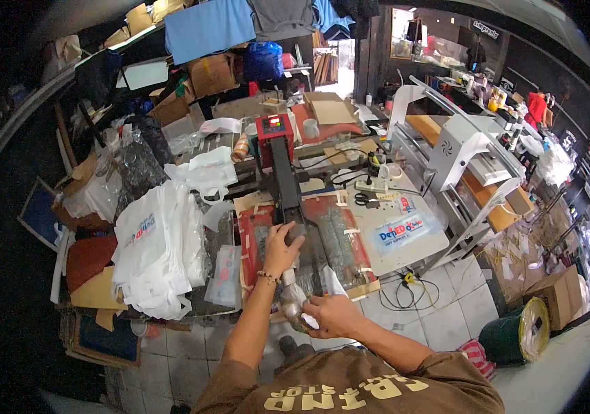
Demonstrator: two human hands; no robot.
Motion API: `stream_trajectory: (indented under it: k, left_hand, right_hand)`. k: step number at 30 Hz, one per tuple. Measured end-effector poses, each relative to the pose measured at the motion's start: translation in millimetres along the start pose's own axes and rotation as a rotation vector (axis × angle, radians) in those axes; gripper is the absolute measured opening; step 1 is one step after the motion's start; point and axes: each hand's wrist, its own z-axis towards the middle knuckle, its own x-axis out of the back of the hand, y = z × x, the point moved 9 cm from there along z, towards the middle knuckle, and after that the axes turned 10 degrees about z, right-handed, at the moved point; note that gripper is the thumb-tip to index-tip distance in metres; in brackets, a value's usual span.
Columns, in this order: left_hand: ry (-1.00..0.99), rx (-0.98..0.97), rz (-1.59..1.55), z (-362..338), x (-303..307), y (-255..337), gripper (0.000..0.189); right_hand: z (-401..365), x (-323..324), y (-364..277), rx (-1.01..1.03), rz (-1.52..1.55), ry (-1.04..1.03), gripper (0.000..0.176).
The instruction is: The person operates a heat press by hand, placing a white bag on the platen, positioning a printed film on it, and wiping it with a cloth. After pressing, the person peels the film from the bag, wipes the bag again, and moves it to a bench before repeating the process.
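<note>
In the head view, a heat press with a red control box and a long black arm stands before me. My left hand has its fingers curled on the dark front part of that arm. Close to my body, my right hand is closed on a small white piece of material; its kind is not clear. A shiny whitish wrapped piece lies between my hands. White material sticks out beside the press, above my right hand. Beneath the arm lies a red-edged board.
White printed bags are piled at left. On the right table lie a printed sheet, scissors and a power strip. A white-framed machine stands beyond. A cable and a green bin are on the floor.
</note>
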Motion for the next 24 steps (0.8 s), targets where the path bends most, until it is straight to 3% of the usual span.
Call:
stream_trajectory:
  k: [21, 24]
  left_hand:
    - [-0.032, 0.005, 0.005, -0.1, -9.6, -10.1, 0.058]
    - [-0.046, 0.017, 0.009, 0.1, -9.2, -8.6, 0.058]
  right_hand:
    - [-0.1, 3.3, -3.7, 0.052, -0.020, 0.060, 0.042]
    - [1.0, 0.4, -1.1, -0.033, 0.010, -0.019, 0.043]
